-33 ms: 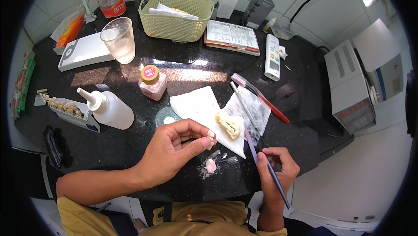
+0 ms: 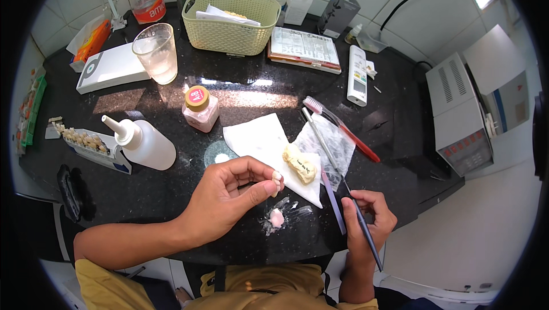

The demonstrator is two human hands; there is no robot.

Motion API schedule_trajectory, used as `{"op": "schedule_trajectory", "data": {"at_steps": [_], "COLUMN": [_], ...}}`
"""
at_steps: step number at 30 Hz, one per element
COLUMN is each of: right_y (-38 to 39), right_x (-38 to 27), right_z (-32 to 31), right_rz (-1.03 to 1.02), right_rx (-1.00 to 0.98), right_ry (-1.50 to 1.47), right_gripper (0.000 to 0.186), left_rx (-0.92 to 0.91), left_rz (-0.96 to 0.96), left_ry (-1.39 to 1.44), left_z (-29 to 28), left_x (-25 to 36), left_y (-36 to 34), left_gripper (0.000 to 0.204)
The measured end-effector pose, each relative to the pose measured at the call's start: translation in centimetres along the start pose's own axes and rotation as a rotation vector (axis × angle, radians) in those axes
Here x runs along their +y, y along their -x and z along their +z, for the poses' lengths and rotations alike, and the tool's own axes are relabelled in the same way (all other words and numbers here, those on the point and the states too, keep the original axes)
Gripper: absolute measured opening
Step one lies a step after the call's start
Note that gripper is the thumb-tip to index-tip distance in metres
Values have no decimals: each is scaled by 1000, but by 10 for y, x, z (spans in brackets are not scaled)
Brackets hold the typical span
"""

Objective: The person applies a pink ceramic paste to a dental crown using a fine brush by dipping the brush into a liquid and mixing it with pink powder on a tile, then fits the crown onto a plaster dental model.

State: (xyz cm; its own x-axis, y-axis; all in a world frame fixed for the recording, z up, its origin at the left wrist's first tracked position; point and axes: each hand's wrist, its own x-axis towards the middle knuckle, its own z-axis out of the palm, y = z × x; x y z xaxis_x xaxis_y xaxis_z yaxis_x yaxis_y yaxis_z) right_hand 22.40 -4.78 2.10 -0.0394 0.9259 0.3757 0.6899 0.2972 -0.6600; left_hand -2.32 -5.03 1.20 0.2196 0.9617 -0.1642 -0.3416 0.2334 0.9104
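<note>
My left hand [image 2: 234, 187] pinches a few small white tooth-shaped pieces [image 2: 277, 179] between thumb and fingertips. My right hand [image 2: 372, 221] is closed around a slim tool with a dark handle [image 2: 366, 234]; it lines up with a silver shaft [image 2: 329, 150] over the tissue, seemingly one piece. Beside that hand lies a thin purple strip [image 2: 333, 202]. Below the left fingertips sits a soft-looking pink lump [image 2: 277, 217] amid whitish smears. A cream-coloured block with writing [image 2: 300, 165] rests on a white paper [image 2: 260, 132], just beyond my hands.
A pink-filled jar [image 2: 201, 110], a white nozzle bottle [image 2: 150, 145] and a rack of tooth samples [image 2: 94, 145] stand left. A red toothbrush [image 2: 346, 130] lies right. Farther back are a glass [image 2: 157, 52], a green basket [image 2: 229, 35] and a white remote [image 2: 358, 75].
My right hand has shifted slightly to the right with the dark-handled tool, uncovering more of the purple strip. My left hand keeps its place.
</note>
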Motion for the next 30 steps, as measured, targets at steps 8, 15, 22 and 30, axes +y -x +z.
{"op": "schedule_trajectory", "data": {"at_steps": [8,15,22,30], "right_y": [-12,23,35,37], "right_x": [3,-10,-20,-16], "right_z": [-2,-5,10,14], "right_rz": [-161,27,-107,-133], "right_rx": [-136,-7,-342,-337], "right_ry": [37,-365,-323,-309], "right_gripper": [15,9,17,17], "left_rx": [13,7,1,2], "left_rz": [-21,-18,-14,-15], "left_ry": [-30,-37,-19,-3], "left_z": [-1,-2,-4,-2], "left_x": [2,2,0,0], "left_y": [-1,-1,-1,-1], "left_gripper": [13,15,15,17]}}
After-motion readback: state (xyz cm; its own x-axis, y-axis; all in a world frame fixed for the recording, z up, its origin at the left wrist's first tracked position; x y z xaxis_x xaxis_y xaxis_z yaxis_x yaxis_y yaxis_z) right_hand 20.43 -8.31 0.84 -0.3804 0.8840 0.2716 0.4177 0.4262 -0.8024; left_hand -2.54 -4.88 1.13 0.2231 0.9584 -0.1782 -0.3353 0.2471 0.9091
